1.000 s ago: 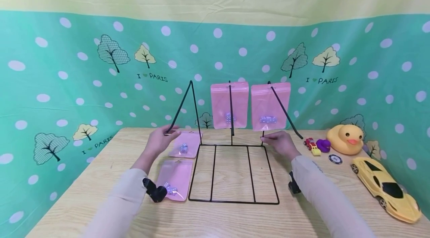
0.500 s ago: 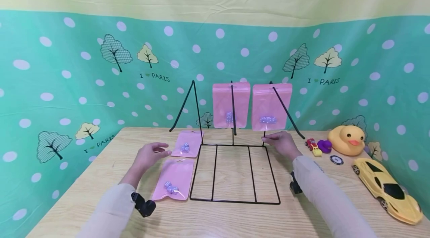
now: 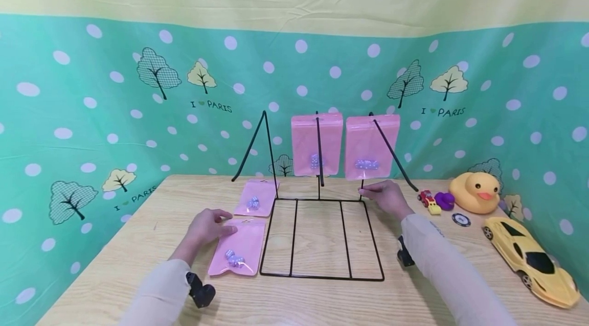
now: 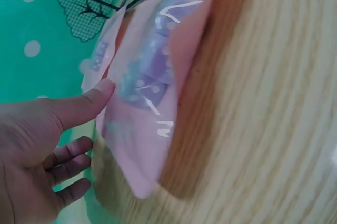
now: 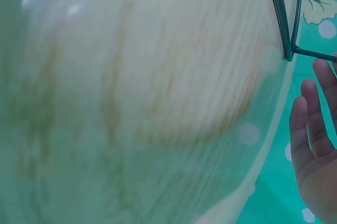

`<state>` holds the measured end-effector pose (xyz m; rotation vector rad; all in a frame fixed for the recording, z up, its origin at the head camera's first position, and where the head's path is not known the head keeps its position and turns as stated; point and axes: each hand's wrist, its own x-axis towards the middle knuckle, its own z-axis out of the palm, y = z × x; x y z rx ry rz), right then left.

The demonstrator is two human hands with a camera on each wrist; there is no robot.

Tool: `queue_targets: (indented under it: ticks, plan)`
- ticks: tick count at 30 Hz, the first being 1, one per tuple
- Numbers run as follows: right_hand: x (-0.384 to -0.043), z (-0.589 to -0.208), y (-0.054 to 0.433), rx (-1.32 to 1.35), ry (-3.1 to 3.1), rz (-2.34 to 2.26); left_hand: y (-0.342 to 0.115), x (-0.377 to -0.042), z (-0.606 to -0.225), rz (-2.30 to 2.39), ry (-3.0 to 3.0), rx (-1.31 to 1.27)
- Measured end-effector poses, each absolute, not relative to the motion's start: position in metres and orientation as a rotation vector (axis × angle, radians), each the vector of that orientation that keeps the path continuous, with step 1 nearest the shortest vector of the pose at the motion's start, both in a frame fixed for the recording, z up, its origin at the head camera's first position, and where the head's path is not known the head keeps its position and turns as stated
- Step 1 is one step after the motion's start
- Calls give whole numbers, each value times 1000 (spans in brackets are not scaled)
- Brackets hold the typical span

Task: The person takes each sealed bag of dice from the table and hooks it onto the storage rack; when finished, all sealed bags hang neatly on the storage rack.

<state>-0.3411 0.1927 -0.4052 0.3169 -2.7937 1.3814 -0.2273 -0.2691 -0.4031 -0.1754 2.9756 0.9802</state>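
My left hand [image 3: 209,226] is at the upper left of the nearer pink zip bag [image 3: 240,247], which lies flat on the table with several spotted dice inside. In the left wrist view, the thumb [image 4: 100,97] reaches the bag's edge, apart from the three lower fingers; the index finger is hidden. Just beyond lies another pink bag [image 3: 254,197] of dice. A black wire display rack [image 3: 322,278] stands in the middle, and my right hand [image 3: 386,197] pinches its right upright low down. Two pink bags hang on it, one on the middle hook [image 3: 320,162] and one on the right.
The rack's left hook [image 3: 250,147] juts forward without a bag. At right are a large yellow duck [image 3: 474,192], a small purple duck [image 3: 444,200], a red and yellow toy car [image 3: 429,201], a round chip [image 3: 461,219] and a yellow sports car [image 3: 529,259]. Patterned cloth hangs behind.
My left hand has left the rack's left hook and come down toward me, to the nearer bag. My right hand has stayed at the rack's upright.
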Motion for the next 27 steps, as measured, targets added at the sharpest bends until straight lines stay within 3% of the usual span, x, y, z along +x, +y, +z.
queue_targets:
  ticks: [27]
  plan:
    - [-342,-408,194,320,-2797,1366,-267,-230,-408,916,3065,-13]
